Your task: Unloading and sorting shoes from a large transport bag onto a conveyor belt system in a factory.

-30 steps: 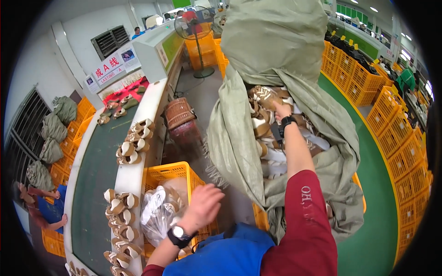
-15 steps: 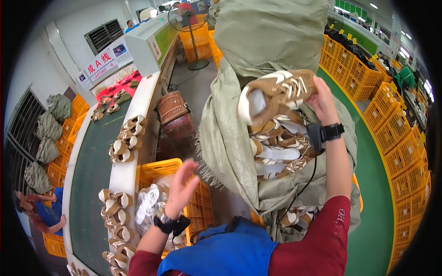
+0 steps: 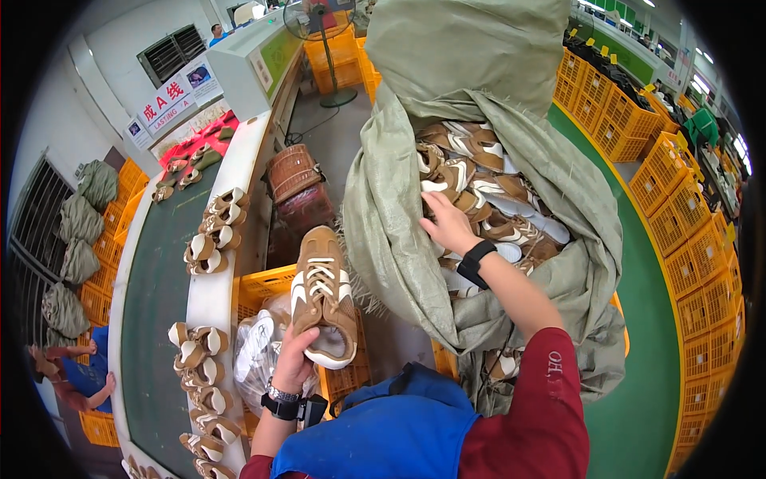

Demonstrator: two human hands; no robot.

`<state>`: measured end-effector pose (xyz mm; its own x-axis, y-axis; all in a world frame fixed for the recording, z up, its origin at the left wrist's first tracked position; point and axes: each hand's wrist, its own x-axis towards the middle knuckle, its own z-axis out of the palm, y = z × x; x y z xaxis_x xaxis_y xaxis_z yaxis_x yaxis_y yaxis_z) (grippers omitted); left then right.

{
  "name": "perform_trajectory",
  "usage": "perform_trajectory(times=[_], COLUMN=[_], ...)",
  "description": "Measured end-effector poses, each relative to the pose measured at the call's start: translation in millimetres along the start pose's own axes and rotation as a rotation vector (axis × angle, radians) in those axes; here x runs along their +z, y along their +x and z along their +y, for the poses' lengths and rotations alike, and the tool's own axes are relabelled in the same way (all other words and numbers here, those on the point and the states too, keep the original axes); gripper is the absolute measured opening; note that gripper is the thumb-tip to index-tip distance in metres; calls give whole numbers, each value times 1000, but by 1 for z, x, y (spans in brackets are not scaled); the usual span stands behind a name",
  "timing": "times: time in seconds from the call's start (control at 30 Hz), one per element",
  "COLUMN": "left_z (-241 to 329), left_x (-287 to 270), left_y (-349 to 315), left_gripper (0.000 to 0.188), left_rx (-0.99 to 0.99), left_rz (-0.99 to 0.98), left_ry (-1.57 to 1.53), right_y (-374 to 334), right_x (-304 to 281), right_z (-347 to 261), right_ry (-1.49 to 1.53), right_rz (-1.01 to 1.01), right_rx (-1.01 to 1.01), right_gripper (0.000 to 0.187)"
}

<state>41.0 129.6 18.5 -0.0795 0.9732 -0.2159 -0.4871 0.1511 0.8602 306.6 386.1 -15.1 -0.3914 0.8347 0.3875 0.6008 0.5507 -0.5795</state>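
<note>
My left hand [image 3: 294,361] grips a brown sneaker [image 3: 325,279] with white stripes and pale laces near its heel opening, toe pointing away from me. It is held up beside a large grey-green woven sack [image 3: 391,215]. Inside the sack's wide mouth lies a heap of similar brown-and-white sneakers [image 3: 487,148], some with white soles showing. Over the left part of that heap reaches my right hand [image 3: 448,227], fingers apart against the shoes; no shoe is lifted in it.
Left of me runs a dark green conveyor belt [image 3: 163,319] with a white ledge holding rows of sneakers [image 3: 209,343]. A yellow crate [image 3: 267,283] with plastic-wrapped items stands below it. Stacked yellow crates [image 3: 666,172] line the right side. Another person [image 3: 80,371] is beyond the belt.
The lifted sneaker has passed from my right hand to my left and moved left, out from over the sack. My right hand has gone down into the sack's mouth.
</note>
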Motion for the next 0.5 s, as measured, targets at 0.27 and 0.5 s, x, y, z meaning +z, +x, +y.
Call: perform_trajectory(times=[0.27, 0.5], left_z=[-12, -8], left_x=[-3, -24], left_y=[-11, -24], left_gripper=[44, 41], left_rx=[69, 55], left_rz=[38, 135], left_ry=[-34, -70], right_y=[21, 60], right_x=[-1, -11], right_z=[20, 6], right_ry=[-405, -812], right_rz=[-14, 135], right_rx=[159, 8], right_gripper=[35, 21])
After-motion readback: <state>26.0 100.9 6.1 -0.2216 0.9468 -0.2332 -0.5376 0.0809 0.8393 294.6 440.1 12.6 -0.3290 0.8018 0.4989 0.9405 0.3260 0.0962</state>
